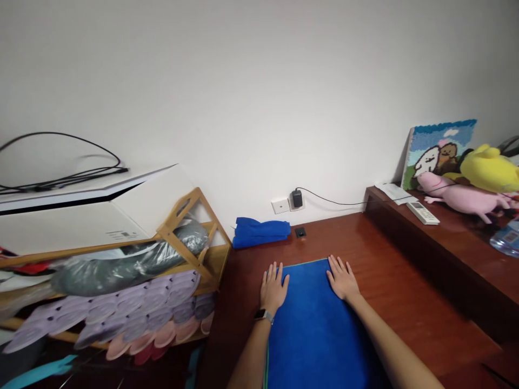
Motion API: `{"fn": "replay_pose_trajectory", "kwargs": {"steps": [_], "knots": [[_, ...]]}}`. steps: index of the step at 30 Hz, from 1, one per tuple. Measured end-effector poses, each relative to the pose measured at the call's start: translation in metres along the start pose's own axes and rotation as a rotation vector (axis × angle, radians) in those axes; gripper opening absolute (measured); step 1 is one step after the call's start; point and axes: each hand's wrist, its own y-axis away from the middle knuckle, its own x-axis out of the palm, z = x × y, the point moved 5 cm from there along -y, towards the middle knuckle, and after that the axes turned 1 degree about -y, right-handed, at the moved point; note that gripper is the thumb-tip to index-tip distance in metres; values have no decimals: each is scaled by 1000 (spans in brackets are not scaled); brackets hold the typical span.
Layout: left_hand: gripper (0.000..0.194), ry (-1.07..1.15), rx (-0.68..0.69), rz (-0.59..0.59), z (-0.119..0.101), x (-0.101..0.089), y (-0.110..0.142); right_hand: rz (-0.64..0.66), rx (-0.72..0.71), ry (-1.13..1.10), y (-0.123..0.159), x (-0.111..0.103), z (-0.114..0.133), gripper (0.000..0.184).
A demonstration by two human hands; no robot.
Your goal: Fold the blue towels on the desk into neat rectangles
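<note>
A blue cloth (312, 319) with a thin green edge lies spread on the reddish-brown wooden desk (397, 286), running toward me out of view. My left hand (274, 287) rests flat on its far left corner, fingers apart and pointing at the wall; a watch (263, 315) sits on that wrist. On the far right corner my right hand (343, 278) lies flat too, fingers spread. Neither hand grips anything. Beyond my left hand, a folded blue cloth (261, 232) lies against the wall.
Behind the desk, a black charger (297, 198) is plugged into the wall, its cable running right. A raised ledge (436, 243) on the right bears a remote control (423, 213), a pink plush toy (462, 195) and a bottle (506, 237). At left stands a wooden rack (198, 237) with lilac slippers (101, 308).
</note>
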Motion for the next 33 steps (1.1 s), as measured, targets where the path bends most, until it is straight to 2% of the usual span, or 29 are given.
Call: {"fn": "replay_pose_trajectory", "kwargs": {"steps": [2,9,13,15,17,20,22,23,25,30,33], "knots": [[66,-14,-10,15,7,1,0,20,1,11,0,-2,0,67],[67,-14,-51,28,5,3,-3,105,0,35,-5,-9,-2,66],[61,-18,-35,-67,-2,-7,-3,63,-24,-1,-3,-14,5,65],[59,1,54,-146,-26,-11,-1,19,-55,-22,0,-14,9,66],[59,48,187,-185,-65,-9,2,22,-61,-32,2,-9,10,66],[60,137,292,-138,-123,5,3,48,-56,-26,2,0,7,65],[61,172,269,-90,-141,16,1,37,-51,-15,1,4,4,65],[61,176,248,-72,-140,19,-1,29,-48,-9,0,5,3,65],[61,154,190,-56,-118,21,-3,12,-47,4,-2,6,3,65],[61,27,6,-31,-12,13,-4,36,-42,15,-9,3,7,66],[59,6,-4,-33,21,5,-6,49,-29,12,-14,-3,10,65]]}}
